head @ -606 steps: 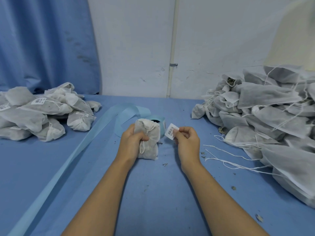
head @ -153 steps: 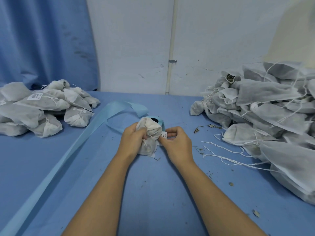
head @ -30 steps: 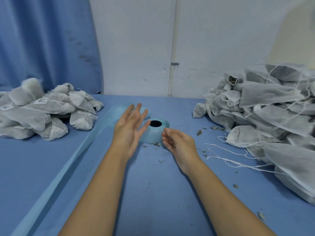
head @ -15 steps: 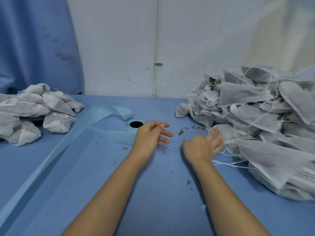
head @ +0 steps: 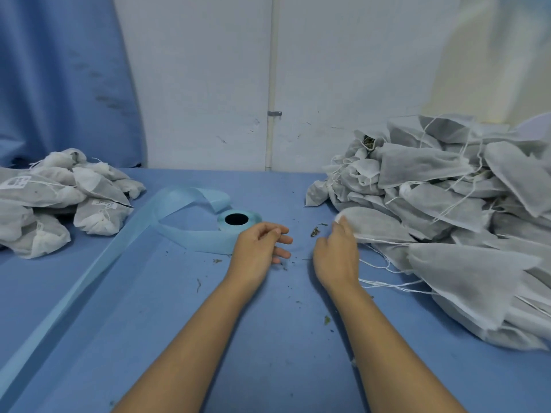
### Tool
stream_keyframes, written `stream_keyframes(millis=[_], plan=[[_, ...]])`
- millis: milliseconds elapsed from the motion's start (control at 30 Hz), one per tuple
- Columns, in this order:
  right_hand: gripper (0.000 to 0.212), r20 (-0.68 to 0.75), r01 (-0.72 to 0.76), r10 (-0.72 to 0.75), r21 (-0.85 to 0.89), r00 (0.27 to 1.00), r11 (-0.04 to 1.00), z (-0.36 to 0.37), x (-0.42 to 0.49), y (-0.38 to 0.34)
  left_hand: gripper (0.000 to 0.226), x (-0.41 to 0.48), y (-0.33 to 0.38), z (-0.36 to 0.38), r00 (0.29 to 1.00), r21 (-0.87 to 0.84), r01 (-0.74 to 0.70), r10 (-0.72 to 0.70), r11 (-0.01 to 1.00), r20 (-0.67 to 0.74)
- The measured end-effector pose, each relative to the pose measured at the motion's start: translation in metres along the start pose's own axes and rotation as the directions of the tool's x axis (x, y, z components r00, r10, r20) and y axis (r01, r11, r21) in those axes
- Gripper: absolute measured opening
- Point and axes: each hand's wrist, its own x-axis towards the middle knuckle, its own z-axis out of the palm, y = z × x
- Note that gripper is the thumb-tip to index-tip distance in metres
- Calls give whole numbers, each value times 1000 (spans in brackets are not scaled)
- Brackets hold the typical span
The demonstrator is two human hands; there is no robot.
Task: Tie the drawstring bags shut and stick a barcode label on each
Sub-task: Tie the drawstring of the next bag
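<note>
Two bare forearms reach out over the blue table (head: 149, 338), which is speckled with dry crumbs. The left hand (head: 259, 248) hangs just above the cloth with its fingers loosely curled, holding nothing. The right hand (head: 337, 254) stretches to the right, fingertips on the near end of a white bag (head: 375, 226) at the foot of the big heap of untied bags (head: 447, 186); I cannot tell whether it pinches the cloth. Loose strings (head: 387, 283) trail beside that wrist. Just beyond the left hand sits the pale blue label roll (head: 238, 219), its strip (head: 89, 272) running off to the near left. Farther left lies a smaller pile of tied, labelled bags (head: 59, 201), with a blue curtain (head: 59, 79) behind it.
</note>
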Motion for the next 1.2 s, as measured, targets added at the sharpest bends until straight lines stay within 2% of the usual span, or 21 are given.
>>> stream_keyframes(millis=[100,200,333,467,533,633,700,767,800,867,967,1033,1100,1200], plan=[[48,56,193,-205,173,977,966,6,-5,-8,21,1,-4,0,999,-11,9,-9,1000,-32],[46,102,232,-288,374,952,898,11,-12,-16,25,2,-7,-1,998,-33,27,-29,999,-63],[38,182,190,-314,493,932,849,18,-18,-20,28,2,-12,-5,996,-37,52,-55,998,-76],[39,158,160,-279,522,947,838,21,-20,-18,23,3,-15,-11,987,15,63,-60,998,-147],[38,134,132,-246,556,960,820,18,-21,-19,23,4,-15,-13,987,80,63,-50,995,-152],[23,132,85,-209,614,969,785,13,-24,-23,18,1,-15,-11,985,210,19,18,978,-171],[16,99,147,-228,513,969,845,13,-24,-24,14,0,-14,-11,978,232,2,46,973,-202],[13,-29,284,-285,210,958,935,12,-24,-23,10,-1,-12,-11,972,207,-8,56,978,-230],[12,-102,333,-326,67,940,941,12,-24,-22,12,-1,-10,-12,969,175,-9,52,985,-242],[13,-153,377,-382,-57,912,924,12,-25,-24,15,0,-8,-14,964,73,-1,20,997,-265],[14,-66,338,-338,-4,939,941,16,-27,-27,22,2,-5,-14,969,-152,15,-52,988,-243],[20,41,269,-274,98,961,958,15,-26,-28,26,3,-4,-13,970,-242,30,-86,970,-229],[30,177,230,-252,134,952,964,11,-27,-28,29,4,-3,-13,967,-319,38,-116,947,-228],[28,253,346,-325,-45,911,937,11,-31,-27,28,5,0,-14,964,-482,79,-191,873,-187]])
